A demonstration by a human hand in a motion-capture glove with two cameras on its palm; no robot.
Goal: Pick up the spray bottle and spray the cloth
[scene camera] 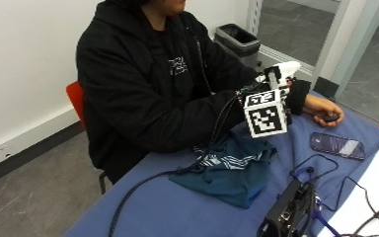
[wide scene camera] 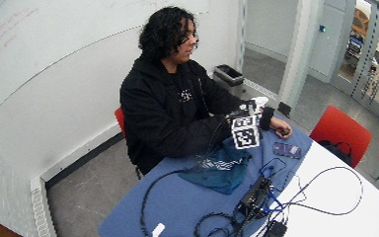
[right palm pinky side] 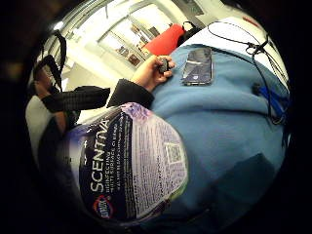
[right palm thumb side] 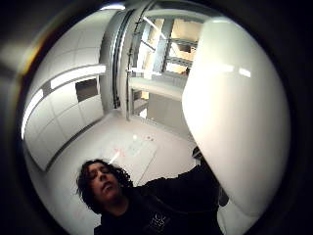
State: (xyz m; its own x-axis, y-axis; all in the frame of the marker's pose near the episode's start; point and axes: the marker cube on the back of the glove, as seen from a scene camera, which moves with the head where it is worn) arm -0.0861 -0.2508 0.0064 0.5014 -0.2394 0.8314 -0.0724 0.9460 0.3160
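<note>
Cables (scene camera: 151, 183) run across the blue-covered worktop (scene camera: 176, 212) at the nearest edge, beside a black box (scene camera: 286, 213) standing near the white part of the surface. Just beyond them lies the cloth (scene camera: 232, 170), a crumpled dark teal piece with a white striped pattern, resting on the blue cover in front of the seated person.

Above the far side of the cloth, the gloved right hand (scene camera: 288, 94) is raised off the worktop with the spray bottle (scene camera: 283, 70) in it. From outside, only the bottle's white top shows above the glove; the fingers wrap round the bottle, though the exact hold is partly hidden. The little-finger palm view is largely filled by the bottle's purple label (right palm pinky side: 129, 163), which reads SCENTIVA, so the bottle's body lies right against the palm. The thumb-side palm view shows a smooth white part of the bottle (right palm thumb side: 239, 112) close by.

Farther along, the bare left hand (scene camera: 322, 109) rests on the blue cover, its fingers curled round a small dark object (scene camera: 331, 117). A phone (scene camera: 337, 145) lies flat on the cover near that hand, well apart from the cloth.

Behind the person stand a red chair (scene camera: 75, 98), a white wall and a black bin (scene camera: 237, 38) on the floor.
</note>
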